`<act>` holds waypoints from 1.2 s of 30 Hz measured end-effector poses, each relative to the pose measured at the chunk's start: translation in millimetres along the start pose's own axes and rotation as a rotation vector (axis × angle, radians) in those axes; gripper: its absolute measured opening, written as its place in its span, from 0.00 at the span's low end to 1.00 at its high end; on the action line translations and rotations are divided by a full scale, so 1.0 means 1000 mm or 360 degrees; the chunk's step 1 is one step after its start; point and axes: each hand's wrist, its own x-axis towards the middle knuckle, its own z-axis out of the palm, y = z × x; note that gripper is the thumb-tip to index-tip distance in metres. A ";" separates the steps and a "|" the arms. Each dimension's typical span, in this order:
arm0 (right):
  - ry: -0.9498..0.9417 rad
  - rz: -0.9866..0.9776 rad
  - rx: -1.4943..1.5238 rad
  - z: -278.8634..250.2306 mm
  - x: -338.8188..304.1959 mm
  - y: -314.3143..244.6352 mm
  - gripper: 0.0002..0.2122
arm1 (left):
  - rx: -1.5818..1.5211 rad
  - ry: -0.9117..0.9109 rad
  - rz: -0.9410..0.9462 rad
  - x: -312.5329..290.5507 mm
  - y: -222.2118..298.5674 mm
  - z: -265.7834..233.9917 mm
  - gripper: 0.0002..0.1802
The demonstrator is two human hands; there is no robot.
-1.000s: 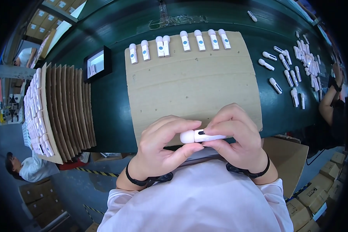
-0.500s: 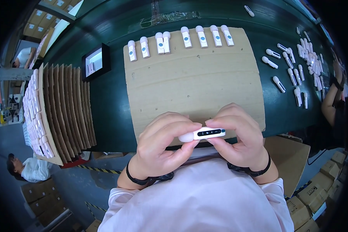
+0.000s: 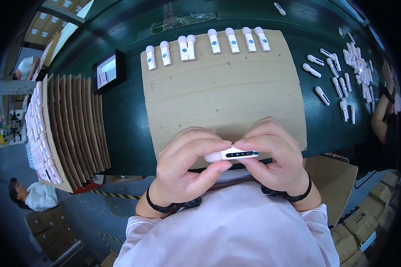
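Observation:
Close to my body, both hands hold a small white handheld device (image 3: 239,154) with a rounded pinkish-white head and a black panel strip along its side. My left hand (image 3: 185,160) pinches it around the head end with thumb and fingertips. At the other end, my right hand (image 3: 274,153) grips the body, fingers above and thumb below. The device lies level, its head toward the left, above the near edge of a cardboard sheet (image 3: 223,98). Along the sheet's far edge, several similar devices (image 3: 214,41) lie in a row, their visible faces marked with blue round spots.
A dark green table (image 3: 129,120) lies under the sheet. To the left are a black-framed box (image 3: 120,73) and a stack of cardboard layers (image 3: 78,129) with devices on its outer face. Loose devices (image 3: 323,95) are scattered at right, near another person's arm (image 3: 379,122).
The device has tilted slightly in my fingers, and its panel looks narrower. My grip stays the same. The row and the loose devices lie as before.

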 end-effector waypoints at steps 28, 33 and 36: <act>-0.0167 0.0291 -0.0470 -0.094 0.034 0.026 0.10 | 0.0765 -0.0602 -0.0114 0.017 -0.006 -0.039 0.16; -0.0128 0.0138 -0.1026 -0.117 0.060 0.073 0.07 | 0.1028 -0.0745 -0.0143 0.027 -0.010 -0.054 0.16; -0.0171 0.0034 -0.1159 -0.121 0.063 0.094 0.07 | 0.1079 -0.0770 -0.0142 0.034 -0.012 -0.060 0.16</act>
